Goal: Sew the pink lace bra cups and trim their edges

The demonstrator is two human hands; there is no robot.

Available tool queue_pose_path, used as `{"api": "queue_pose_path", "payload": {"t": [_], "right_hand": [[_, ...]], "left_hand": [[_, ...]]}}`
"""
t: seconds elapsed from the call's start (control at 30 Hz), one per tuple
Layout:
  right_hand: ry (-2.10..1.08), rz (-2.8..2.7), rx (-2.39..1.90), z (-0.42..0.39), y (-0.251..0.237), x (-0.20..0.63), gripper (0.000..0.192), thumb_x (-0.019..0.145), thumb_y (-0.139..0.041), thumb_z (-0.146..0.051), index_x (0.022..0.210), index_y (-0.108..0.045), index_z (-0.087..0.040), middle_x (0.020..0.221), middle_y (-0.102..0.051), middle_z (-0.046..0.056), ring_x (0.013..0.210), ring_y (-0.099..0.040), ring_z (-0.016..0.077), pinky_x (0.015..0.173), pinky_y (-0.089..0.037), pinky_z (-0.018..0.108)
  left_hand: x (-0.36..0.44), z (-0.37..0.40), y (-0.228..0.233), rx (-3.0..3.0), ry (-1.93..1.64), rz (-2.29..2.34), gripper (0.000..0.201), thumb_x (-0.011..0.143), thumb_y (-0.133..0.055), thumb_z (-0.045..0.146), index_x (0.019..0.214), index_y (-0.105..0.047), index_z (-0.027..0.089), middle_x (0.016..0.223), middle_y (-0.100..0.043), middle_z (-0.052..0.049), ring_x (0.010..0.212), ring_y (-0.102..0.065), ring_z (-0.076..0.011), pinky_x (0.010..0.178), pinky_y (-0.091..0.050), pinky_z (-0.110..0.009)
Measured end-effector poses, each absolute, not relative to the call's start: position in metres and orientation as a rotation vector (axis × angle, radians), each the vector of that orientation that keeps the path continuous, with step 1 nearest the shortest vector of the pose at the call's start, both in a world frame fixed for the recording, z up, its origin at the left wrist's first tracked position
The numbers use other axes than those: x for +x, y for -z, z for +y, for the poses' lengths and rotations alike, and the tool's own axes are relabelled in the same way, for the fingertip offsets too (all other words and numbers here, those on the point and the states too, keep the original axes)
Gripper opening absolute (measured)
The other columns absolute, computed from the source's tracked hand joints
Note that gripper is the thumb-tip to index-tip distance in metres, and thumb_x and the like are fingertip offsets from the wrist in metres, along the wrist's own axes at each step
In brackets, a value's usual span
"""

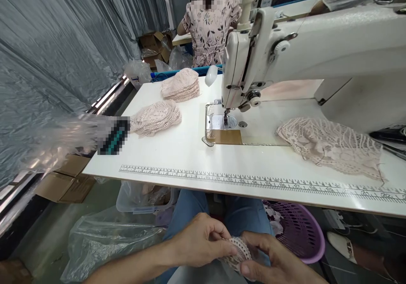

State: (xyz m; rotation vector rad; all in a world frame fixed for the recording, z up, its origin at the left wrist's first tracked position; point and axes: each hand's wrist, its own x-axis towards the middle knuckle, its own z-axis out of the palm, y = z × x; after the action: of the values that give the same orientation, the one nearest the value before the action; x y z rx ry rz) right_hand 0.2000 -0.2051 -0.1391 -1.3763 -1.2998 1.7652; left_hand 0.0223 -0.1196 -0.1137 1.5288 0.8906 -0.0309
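Note:
Both my hands are low over my lap, below the table's front edge. My left hand [203, 239] pinches the scalloped edge of a small pink lace piece [238, 250]. My right hand [269, 260] grips the same lace piece from the right and underneath. On the white sewing table [177, 157] stands a white sewing machine [317, 51], its needle [226, 117] over the metal plate. A loose heap of pink lace [330, 146] lies to the right of the needle.
Two stacks of lace pieces [155, 118] [180, 85] sit at the table's far left. A purple basket [298, 231] stands under the table on the right, plastic bags [108, 237] and cardboard boxes [65, 178] on the left. A person in a floral dress [211, 26] works beyond.

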Motion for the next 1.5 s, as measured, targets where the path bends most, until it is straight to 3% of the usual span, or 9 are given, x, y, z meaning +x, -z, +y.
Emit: {"api": "queue_pose_path", "payload": {"t": [0.2,0.37,0.67,0.77,0.93,1.07,1.23,1.37,1.5], "right_hand": [[-1.816,-1.239,-1.366,-0.207,0.14,0.19,0.042,0.077,-0.055,-0.056,0.062,-0.043,-0.02,0.057,-0.03,-0.007,0.055,-0.026,0.0092,0.051,-0.02,0.024],[-1.825,-1.239,-1.364,-0.208,0.144,0.194,0.042,0.077,-0.054,-0.057,0.06,-0.042,-0.02,0.057,-0.028,-0.007,0.055,-0.025,0.0093,0.05,-0.019,0.025],[-1.782,-1.318,-1.51,-0.203,0.14,0.193,0.037,0.074,-0.06,-0.051,0.061,-0.046,-0.019,0.059,-0.03,-0.006,0.057,-0.026,0.0097,0.051,-0.022,0.023],[-1.866,-1.253,-1.461,-0.204,0.138,0.198,0.035,0.07,-0.064,-0.051,0.062,-0.053,-0.018,0.059,-0.038,-0.005,0.059,-0.034,0.0104,0.055,-0.029,0.022],[-1.714,-1.202,-1.642,-0.214,0.144,0.212,0.032,0.064,-0.068,-0.052,0.072,-0.065,-0.021,0.076,-0.06,0.001,0.076,-0.053,0.0178,0.07,-0.041,0.026],[-1.757,-1.157,-1.596,-0.222,0.148,0.218,0.03,0.063,-0.069,-0.051,0.067,-0.067,-0.021,0.068,-0.059,-0.001,0.069,-0.053,0.0156,0.065,-0.042,0.025],[-1.716,-1.047,-1.607,-0.228,0.148,0.221,0.028,0.06,-0.072,-0.046,0.074,-0.067,-0.021,0.079,-0.063,0.001,0.078,-0.055,0.0182,0.072,-0.042,0.027],[-1.788,-1.265,-1.504,-0.215,0.141,0.216,0.028,0.058,-0.074,-0.042,0.069,-0.059,-0.02,0.07,-0.052,-0.004,0.071,-0.045,0.0138,0.065,-0.035,0.023],[-1.783,-1.33,-1.461,-0.198,0.134,0.198,0.036,0.064,-0.064,-0.051,0.062,-0.047,-0.019,0.061,-0.038,-0.006,0.063,-0.033,0.0112,0.056,-0.028,0.022]], "left_hand": [[0.018,-0.12,0.109,1.575,-0.003,0.856,0.024,0.067,-0.071,0.037,0.077,-0.072,0.015,0.065,-0.065,-0.001,0.068,-0.055,-0.0135,0.068,-0.04,-0.02],[0.013,-0.119,0.109,1.52,0.039,0.888,0.028,0.059,-0.077,0.036,0.079,-0.072,0.016,0.071,-0.066,-0.001,0.076,-0.057,-0.016,0.064,-0.04,-0.018],[0.018,-0.123,0.115,1.267,0.034,0.899,0.038,0.059,-0.074,0.046,0.073,-0.071,0.01,0.061,-0.061,-0.002,0.056,-0.051,-0.0111,0.055,-0.037,-0.02],[0.018,-0.119,0.116,1.109,0.049,0.921,0.041,0.054,-0.077,0.046,0.07,-0.069,0.009,0.06,-0.06,-0.001,0.053,-0.047,-0.0088,0.054,-0.036,-0.021],[0.015,-0.11,0.119,0.954,0.044,0.939,0.043,0.041,-0.084,0.041,0.06,-0.061,0.01,0.054,-0.055,0.003,0.053,-0.046,-0.0077,0.055,-0.035,-0.021],[0.014,-0.111,0.121,0.927,0.032,0.893,0.047,0.044,-0.081,0.047,0.056,-0.053,0.011,0.05,-0.05,0.004,0.05,-0.043,-0.0059,0.051,-0.032,-0.02],[0.017,-0.112,0.123,1.038,0.032,0.861,0.042,0.046,-0.082,0.039,0.057,-0.052,0.012,0.046,-0.044,0.007,0.046,-0.034,-0.0036,0.045,-0.024,-0.017],[0.021,-0.112,0.122,1.175,0.062,0.849,0.025,0.059,-0.073,0.031,0.06,-0.056,0.011,0.049,-0.046,0.006,0.048,-0.035,-0.0042,0.045,-0.025,-0.017],[0.025,-0.111,0.118,1.373,0.064,0.854,0.015,0.065,-0.063,0.025,0.062,-0.059,0.01,0.051,-0.047,0.005,0.049,-0.036,-0.0052,0.045,-0.026,-0.017]]}}
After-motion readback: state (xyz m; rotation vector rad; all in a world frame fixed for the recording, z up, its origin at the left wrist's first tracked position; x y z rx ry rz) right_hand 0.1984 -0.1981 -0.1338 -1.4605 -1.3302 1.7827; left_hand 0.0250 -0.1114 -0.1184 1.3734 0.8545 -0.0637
